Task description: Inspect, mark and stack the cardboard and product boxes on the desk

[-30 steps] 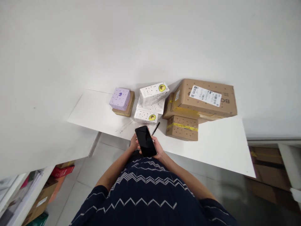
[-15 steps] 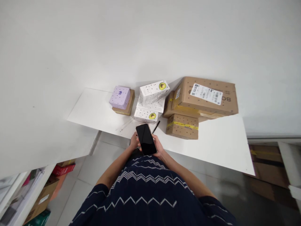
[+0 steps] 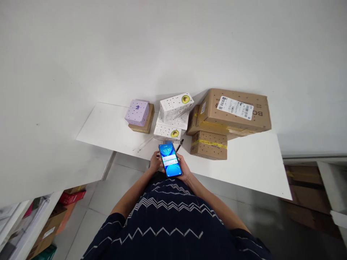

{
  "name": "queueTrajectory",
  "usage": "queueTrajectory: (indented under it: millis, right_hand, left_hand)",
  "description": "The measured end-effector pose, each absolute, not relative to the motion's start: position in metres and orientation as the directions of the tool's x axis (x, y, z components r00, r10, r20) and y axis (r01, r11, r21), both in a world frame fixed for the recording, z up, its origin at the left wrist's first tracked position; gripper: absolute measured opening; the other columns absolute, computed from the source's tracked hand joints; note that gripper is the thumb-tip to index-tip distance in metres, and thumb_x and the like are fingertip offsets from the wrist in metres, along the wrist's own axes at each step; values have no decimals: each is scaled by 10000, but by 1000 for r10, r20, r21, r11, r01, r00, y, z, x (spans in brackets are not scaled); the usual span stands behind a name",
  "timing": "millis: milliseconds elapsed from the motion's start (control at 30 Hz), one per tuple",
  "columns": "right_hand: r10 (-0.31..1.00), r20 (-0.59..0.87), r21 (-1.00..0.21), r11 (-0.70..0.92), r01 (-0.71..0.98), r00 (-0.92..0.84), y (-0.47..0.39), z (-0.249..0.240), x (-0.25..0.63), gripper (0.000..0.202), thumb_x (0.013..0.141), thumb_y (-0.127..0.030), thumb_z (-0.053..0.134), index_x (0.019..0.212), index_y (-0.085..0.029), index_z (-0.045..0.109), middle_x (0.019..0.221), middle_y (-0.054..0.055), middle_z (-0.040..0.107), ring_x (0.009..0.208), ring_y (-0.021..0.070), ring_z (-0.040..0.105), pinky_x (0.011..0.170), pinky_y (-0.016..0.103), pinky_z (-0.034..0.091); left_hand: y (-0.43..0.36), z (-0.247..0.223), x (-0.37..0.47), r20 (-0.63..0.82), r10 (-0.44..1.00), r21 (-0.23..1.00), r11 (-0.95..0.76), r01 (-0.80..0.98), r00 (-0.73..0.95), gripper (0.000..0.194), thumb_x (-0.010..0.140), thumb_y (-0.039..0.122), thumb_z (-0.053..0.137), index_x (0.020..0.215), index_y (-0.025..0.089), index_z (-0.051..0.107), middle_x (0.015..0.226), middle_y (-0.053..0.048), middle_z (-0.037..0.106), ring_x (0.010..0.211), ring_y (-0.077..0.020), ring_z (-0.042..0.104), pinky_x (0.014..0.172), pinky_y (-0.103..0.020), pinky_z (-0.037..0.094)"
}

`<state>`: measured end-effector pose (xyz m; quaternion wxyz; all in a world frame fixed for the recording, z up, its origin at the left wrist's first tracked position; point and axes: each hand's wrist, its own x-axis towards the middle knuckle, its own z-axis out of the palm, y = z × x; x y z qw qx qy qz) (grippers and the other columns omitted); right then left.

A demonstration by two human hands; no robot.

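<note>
White counter (image 3: pixel 252 169) against a white wall carries a lilac box (image 3: pixel 137 112) on a small brown carton (image 3: pixel 148 124), stacked white avocado-print boxes (image 3: pixel 173 117), a black pen (image 3: pixel 179 145), taped cardboard cartons (image 3: pixel 208 145) with a big labelled carton (image 3: pixel 235 112) tilted on top.

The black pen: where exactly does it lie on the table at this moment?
In the head view the black pen lies slanted near the white table's front edge, between the lowest avocado box and the small taped carton, just beyond the phone.
</note>
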<state>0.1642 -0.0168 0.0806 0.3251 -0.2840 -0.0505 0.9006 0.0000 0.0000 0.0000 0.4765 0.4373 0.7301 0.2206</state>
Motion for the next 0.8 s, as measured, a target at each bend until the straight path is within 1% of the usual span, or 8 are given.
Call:
queueTrajectory:
  millis: [67, 167, 233, 300, 367, 467, 567, 800]
  right_hand:
    - [674, -513, -394, -735, -552, -532, -16, 81, 176, 530, 863, -566, 492, 1207, -177, 596, 1097, 125, 734, 901, 272, 714, 731, 416, 582]
    - [823, -513, -694, -565, -446, -244, -11, 81, 211, 486, 833, -517, 596, 1224, -230, 574, 1138, 87, 712, 895, 239, 700, 732, 369, 566]
    - [912, -410, -891, -404, -209, -15, -5, 80, 246, 490, 827, -508, 630, 1240, -252, 570, 1139, 68, 696, 909, 217, 677, 778, 360, 549]
    - [971, -212, -963, -227, 145, 110, 3, 76, 283, 546, 810, -531, 640, 1263, -232, 581, 1086, 76, 683, 906, 222, 646, 821, 383, 531]
    - [988, -26, -856, -100, 507, 151, 11, 71, 318, 586, 805, -540, 642, 1282, -201, 595, 1091, 114, 664, 911, 247, 625, 843, 424, 514]
    - [987, 138, -533, 1, 846, 86, 23, 60, 358, 563, 790, -500, 660, 1276, -219, 612, 1246, 163, 615, 1064, 326, 584, 906, 504, 471]
    - [990, 135, -335, 11, 942, 37, 32, 46, 381, 553, 785, -447, 652, 1300, -255, 595, 1317, 146, 593, 1154, 351, 548, 961, 546, 430]
    - [994, 108, -302, -1, 953, 35, 42, 29, 391, 512, 793, -429, 638, 1288, -302, 605, 1354, 112, 573, 1266, 353, 461, 981, 561, 418]
  left_hand:
    - [1, -3, 1, -471, 862, 738, 501, 452, -187, 468, 867, 334, 575, 1300, 161, 531, 1129, -158, 662, 992, -264, 651, 858, -403, 517]
    - [2, -5, 4, -360, 912, 740, 408, 534, -198, 553, 874, 312, 577, 1393, 167, 452, 1287, -179, 580, 1122, -255, 601, 960, -396, 489]
    - [3, -3, 8, -295, 942, 721, 331, 608, -163, 611, 862, 305, 598, 1429, 162, 420, 1330, -183, 538, 1213, -261, 551, 1031, -385, 451]
    - [5, 1, 14, -291, 949, 676, 296, 675, -124, 679, 849, 344, 627, 1459, 159, 391, 1370, -195, 488, 1270, -286, 509, 1070, -396, 417]
    - [9, 7, 22, -318, 941, 607, 293, 739, -112, 768, 828, 433, 657, 1488, 177, 358, 1433, -211, 410, 1308, -337, 470, 1068, -439, 406]
    - [18, 14, 35, -355, 928, 509, 295, 808, -116, 905, 774, 562, 684, 1526, 244, 294, 1519, -214, 287, 1343, -415, 406, 1036, -508, 406]
    - [27, 18, 44, -373, 922, 452, 277, 848, -102, 972, 728, 626, 698, 1532, 290, 265, 1550, -206, 231, 1361, -449, 351, 1016, -546, 399]
    - [29, 23, 38, -449, 889, 411, 298, 861, -93, 903, 741, 405, 666, 1537, 303, 252, 1406, -179, 380, 1224, -396, 467, 944, -488, 451]
